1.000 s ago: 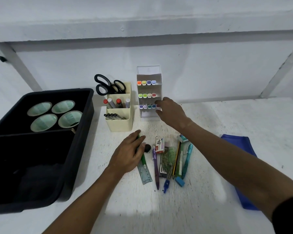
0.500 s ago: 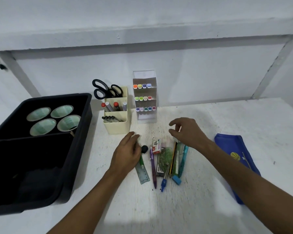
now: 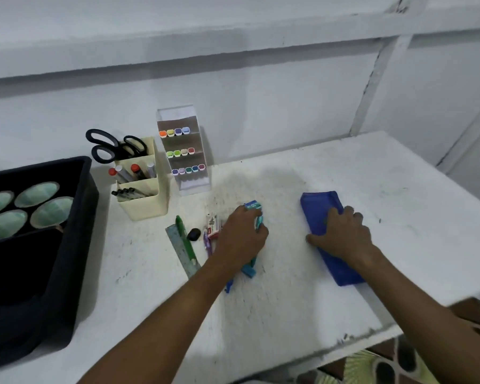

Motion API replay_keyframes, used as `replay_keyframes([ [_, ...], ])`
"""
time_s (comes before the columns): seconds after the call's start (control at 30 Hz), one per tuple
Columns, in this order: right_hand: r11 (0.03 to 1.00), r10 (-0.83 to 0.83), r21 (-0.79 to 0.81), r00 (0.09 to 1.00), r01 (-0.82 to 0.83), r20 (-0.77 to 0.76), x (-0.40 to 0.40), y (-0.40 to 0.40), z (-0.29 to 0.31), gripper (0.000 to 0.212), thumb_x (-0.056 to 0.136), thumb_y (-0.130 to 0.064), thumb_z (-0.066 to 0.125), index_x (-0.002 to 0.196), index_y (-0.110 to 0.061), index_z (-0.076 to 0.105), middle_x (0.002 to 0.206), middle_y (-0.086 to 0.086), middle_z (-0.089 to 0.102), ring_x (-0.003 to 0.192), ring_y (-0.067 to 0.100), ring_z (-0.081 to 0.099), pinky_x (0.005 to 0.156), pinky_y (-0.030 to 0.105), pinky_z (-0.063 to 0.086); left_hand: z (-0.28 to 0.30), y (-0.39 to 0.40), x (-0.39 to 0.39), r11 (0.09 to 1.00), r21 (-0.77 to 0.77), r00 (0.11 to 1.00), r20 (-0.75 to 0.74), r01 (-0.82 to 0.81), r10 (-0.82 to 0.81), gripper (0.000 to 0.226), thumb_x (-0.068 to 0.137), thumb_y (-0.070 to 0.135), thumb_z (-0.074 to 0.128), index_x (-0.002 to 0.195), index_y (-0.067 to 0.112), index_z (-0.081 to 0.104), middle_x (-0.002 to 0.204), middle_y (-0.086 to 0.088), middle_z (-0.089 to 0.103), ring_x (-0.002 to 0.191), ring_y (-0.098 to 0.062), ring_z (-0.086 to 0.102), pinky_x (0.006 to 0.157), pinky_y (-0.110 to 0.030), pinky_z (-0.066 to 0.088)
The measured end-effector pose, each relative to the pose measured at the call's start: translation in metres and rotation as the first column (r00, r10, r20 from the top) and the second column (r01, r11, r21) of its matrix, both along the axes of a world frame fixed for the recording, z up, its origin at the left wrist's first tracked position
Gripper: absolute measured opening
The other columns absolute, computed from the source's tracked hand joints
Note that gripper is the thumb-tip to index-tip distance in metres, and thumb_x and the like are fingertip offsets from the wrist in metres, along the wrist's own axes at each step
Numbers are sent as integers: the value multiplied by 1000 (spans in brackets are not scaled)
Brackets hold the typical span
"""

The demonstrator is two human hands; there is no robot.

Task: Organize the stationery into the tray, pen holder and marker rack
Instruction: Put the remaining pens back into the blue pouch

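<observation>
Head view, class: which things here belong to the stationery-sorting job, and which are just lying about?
Job:
tray
pen holder
marker rack
ruler
green pen
left hand over the pile

Lying about:
blue pouch under right hand

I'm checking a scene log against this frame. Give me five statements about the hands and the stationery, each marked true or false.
1. The right hand rests on the blue pouch. True.
2. The scissors lie flat on the table. False: they stand in the cream pen holder, handles up.
3. The left hand is over the pile of loose stationery, its fingers at a small teal box. True.
4. The marker rack is empty. False: it holds three rows of markers with coloured caps.
5. The green pen is inside the black tray. False: it lies on the table, on the metal ruler.
</observation>
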State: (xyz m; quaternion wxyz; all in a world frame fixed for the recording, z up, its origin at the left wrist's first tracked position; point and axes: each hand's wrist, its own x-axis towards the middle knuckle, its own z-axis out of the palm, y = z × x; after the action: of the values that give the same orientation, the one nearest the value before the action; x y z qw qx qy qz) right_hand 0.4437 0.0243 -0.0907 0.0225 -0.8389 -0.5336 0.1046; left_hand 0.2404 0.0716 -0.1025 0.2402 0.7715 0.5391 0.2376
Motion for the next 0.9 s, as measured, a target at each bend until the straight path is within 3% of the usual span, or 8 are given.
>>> replay_keyframes([
  [0.13,1000,23,12,992,-22,-126,4,-8,-1,44,83,-42,59,112,-11,50,119,13,44,111,28,41,81,35,42,-5,-2,5,996,-90,1000,4,21,-21,38,92,26,56,127,14,60,129,-7,57,116,-20,53,102,-32,42],
  [0.33,952,299,145,921,-270,-251,-38,-3,-5,45,83,-44,62,119,-17,56,115,8,49,107,24,45,90,35,44,4,1,1,966,-258,992,111,-33,63,31,90,28,55,115,15,65,86,-5,71,71,-15,69,73,-32,57],
  [0.43,954,284,223,845,-201,-453,-59,10,-2,38,90,-45,53,115,-17,61,113,6,54,94,18,54,87,30,46,10,2,-5,934,-356,977,182,-43,115,19,92,26,55,100,13,65,71,-4,70,51,-14,68,58,-31,59],
  [0.6,979,120,204,817,-3,-564,-62,23,2,41,91,-21,58,128,-4,50,124,17,58,96,27,58,78,28,44,10,3,-11,917,-398,971,204,-36,127,29,92,26,60,119,14,59,73,-4,70,43,-4,62,45,-18,49],
  [0.67,985,28,152,783,85,-621,-58,27,1,52,87,-19,62,134,-5,44,127,18,56,104,30,58,85,34,48,6,5,-11,915,-399,973,182,-59,142,37,89,28,65,123,13,58,80,-7,72,47,-8,66,46,-21,51],
  [0.77,965,-79,107,649,241,-757,-54,34,5,48,85,-12,61,131,-5,49,120,15,60,98,27,60,80,36,52,5,7,-11,909,-411,969,188,-69,159,41,88,27,65,126,13,57,84,-9,74,54,-16,69,53,-27,57],
  [0.83,956,-93,68,511,286,-855,-52,36,14,20,86,-10,57,105,-8,63,97,11,64,80,21,57,65,28,45,7,9,-12,910,-407,965,203,-72,167,37,90,32,62,121,12,63,83,-9,74,55,-18,68,59,-30,59],
  [0.9,965,-84,30,416,260,-906,-49,36,21,16,88,-15,53,95,-12,67,96,7,64,86,21,56,70,31,42,12,11,-13,900,-432,946,264,-60,189,33,91,40,60,106,13,70,81,-6,72,64,-20,69,68,-38,61],
])
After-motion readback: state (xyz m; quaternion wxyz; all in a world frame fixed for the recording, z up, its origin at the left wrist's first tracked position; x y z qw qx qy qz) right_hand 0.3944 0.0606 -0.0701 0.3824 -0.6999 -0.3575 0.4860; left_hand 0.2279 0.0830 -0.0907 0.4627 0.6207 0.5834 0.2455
